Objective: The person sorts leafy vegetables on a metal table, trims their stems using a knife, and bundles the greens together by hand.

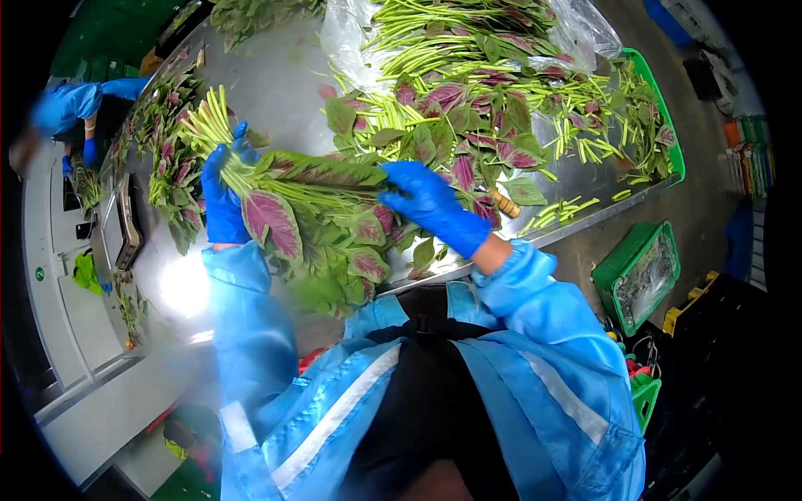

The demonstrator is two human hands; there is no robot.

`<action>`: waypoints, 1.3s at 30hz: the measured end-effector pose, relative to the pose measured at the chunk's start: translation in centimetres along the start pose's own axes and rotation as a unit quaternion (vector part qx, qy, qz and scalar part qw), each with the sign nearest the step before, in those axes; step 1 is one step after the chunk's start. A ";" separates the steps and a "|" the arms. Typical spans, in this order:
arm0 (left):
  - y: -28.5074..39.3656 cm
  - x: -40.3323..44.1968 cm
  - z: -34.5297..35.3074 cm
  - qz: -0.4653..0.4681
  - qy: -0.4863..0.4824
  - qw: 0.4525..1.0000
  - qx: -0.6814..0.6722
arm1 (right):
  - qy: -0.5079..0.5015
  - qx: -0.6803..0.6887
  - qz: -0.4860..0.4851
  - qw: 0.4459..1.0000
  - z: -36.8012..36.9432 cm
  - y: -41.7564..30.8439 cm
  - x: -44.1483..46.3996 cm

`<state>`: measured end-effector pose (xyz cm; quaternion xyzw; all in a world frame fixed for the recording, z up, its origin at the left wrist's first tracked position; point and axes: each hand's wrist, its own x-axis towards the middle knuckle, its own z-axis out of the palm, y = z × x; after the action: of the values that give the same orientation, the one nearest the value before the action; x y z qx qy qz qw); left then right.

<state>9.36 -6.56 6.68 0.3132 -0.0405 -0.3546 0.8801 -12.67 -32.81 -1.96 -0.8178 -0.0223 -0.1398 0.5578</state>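
My left hand (224,194), in a blue glove, is closed around the stems of a bunch of red-and-green amaranth (322,221). The cut stem ends point up and left, while the leaves spread toward my body. At the right side of the bunch, my right hand (430,204), gloved in blue too, has its fingers closed at the tip of a long amaranth leaf (330,173). Just beyond that hand, a wooden handle (505,204) lies among loose leaves; whatever it belongs to is hidden.
A large amaranth pile (468,50) lies partly on clear plastic on the metal table (276,67). Cut stem pieces (568,210) lie near the edge by a green crate (660,108). Another green crate (639,275) is on the floor. A co-worker (71,108) stands at the left.
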 end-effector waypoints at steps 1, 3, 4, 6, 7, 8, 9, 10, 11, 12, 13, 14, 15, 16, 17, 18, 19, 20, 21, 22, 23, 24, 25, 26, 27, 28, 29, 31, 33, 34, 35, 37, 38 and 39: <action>0.0 0.3 -0.7 0.008 0.007 1.000 -0.012 | 0.014 -0.019 -0.057 0.998 1.4 0.5 0.2; 0.0 0.5 -1.4 -0.012 -0.033 0.998 -0.045 | 0.007 0.022 0.003 1.000 4.0 0.2 0.5; -0.1 0.4 -1.8 0.023 0.016 1.000 -0.003 | 0.015 0.030 0.021 0.999 4.4 0.2 0.3; 0.2 0.2 -2.4 0.029 0.053 0.998 0.037 | 0.029 0.045 0.051 0.997 4.4 -0.5 0.6; 0.1 0.0 -2.7 0.041 0.063 0.995 0.063 | 0.027 0.050 0.050 0.997 4.5 -0.6 0.6; -0.2 0.0 -2.3 0.050 0.084 0.993 0.071 | 0.026 0.054 0.049 0.997 4.6 -0.6 0.5; -0.4 -0.1 -2.0 0.059 0.107 0.989 0.078 | 0.025 0.059 0.050 0.997 4.6 -0.7 0.5; -0.5 -0.2 -2.0 0.028 0.094 0.993 0.073 | -0.002 0.073 0.071 0.995 4.4 -0.7 0.4; -1.1 -0.7 -0.3 0.014 0.082 0.995 0.051 | -0.013 0.019 0.061 0.998 4.1 -0.7 0.3; -1.5 -0.8 -0.1 0.018 0.091 0.994 0.052 | -0.023 -0.036 0.051 0.998 3.5 -0.8 0.2; -1.9 -0.9 0.1 0.022 0.100 0.993 0.053 | -0.034 -0.091 0.039 0.995 2.7 -1.0 0.3; -2.2 -1.1 0.7 0.013 0.096 0.995 0.034 | -0.049 -0.138 0.105 0.984 1.2 -1.8 1.2; -2.4 -1.0 0.6 -0.003 0.076 0.997 0.008 | 0.063 -0.111 0.030 0.991 0.1 -2.9 1.9; -2.5 -0.9 0.8 0.007 0.081 0.997 0.015 | 0.080 -0.084 0.023 0.993 -1.2 -4.3 3.0; -2.8 -0.9 1.1 0.016 0.085 0.996 0.024 | 0.097 -0.057 0.018 0.994 -2.0 -5.4 3.8; -3.2 -1.0 2.0 0.008 0.051 0.999 0.011 | 0.114 -0.055 0.001 0.992 -2.3 -6.2 4.1; -3.0 -1.3 2.1 0.018 0.068 0.997 0.036 | 0.133 -0.055 -0.015 0.990 -2.3 -7.0 4.4; -3.2 -1.5 2.2 0.026 0.083 0.994 0.060 | 0.152 -0.056 -0.029 0.986 -2.4 -7.2 4.4; -3.6 -1.4 2.2 0.031 0.097 0.991 0.081 | 0.137 -0.068 0.021 0.988 -2.9 -6.4 3.7; -3.4 -1.2 1.2 0.013 0.068 0.996 0.061 | 0.121 -0.083 0.077 0.986 -3.7 -4.7 2.2; -3.2 -1.3 1.8 -0.003 0.089 0.994 0.065 | 0.104 -0.099 0.136 0.980 -4.8 -2.9 0.2; -2.9 -1.5 1.6 -0.007 0.081 0.995 0.065 | 0.141 -0.170 0.142 0.965 -6.2 -1.4 -1.5; -2.7 -1.7 1.4 -0.009 0.074 0.995 0.066 | 0.112 -0.266 0.161 0.944 -7.8 -0.2 -3.0; -2.6 -1.7 1.5 -0.015 0.064 0.996 0.055 | 0.079 -0.292 0.182 0.936 -8.7 1.1 -4.7; -2.5 -1.8 2.0 -0.019 0.055 0.997 0.047 | 0.047 -0.313 0.199 0.927 -9.2 1.6 -5.9; -2.8 -1.9 2.7 -0.011 0.068 0.995 0.069 | 0.003 -0.354 0.196 0.914 -9.5 1.7 -6.5; -3.3 -2.0 3.9 -0.019 0.076 0.992 0.101 | -0.041 -0.392 0.189 0.899 -9.5 1.4 -6.6; -3.7 -2.1 7.0 -0.015 0.094 0.980 0.175 | -0.062 -0.410 0.147 0.898 -9.3 1.6 -6.0; -3.9 -2.2 9.5 -0.037 0.060 0.979 0.189 | -0.022 -0.369 0.095 0.924 -9.6 2.6 -6.7; -3.6 -2.2 11.0 -0.051 0.039 0.973 0.220 | -0.010 -0.362 0.108 0.926 -9.9 3.5 -7.5; -3.1 -2.0 11.4 -0.067 0.016 0.966 0.251 | 0.001 -0.357 0.122 0.926 -10.3 4.2 -8.3; -2.0 -2.3 13.3 -0.118 -0.025 0.952 0.282 | -0.064 -0.331 0.157 0.928 -11.6 4.0 -9.1; -1.7 -2.6 13.9 -0.149 -0.020 0.945 0.290 | -0.081 -0.288 0.212 0.930 -11.9 3.2 -9.2; -1.7 -2.5 14.2 -0.156 -0.014 0.932 0.327 | -0.071 -0.231 0.248 0.938 -11.8 2.8 -9.4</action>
<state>2.35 -13.30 17.45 0.5812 -0.1178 -0.4589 0.6617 -23.59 -43.60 -2.91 -0.9117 0.1742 0.0600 0.3673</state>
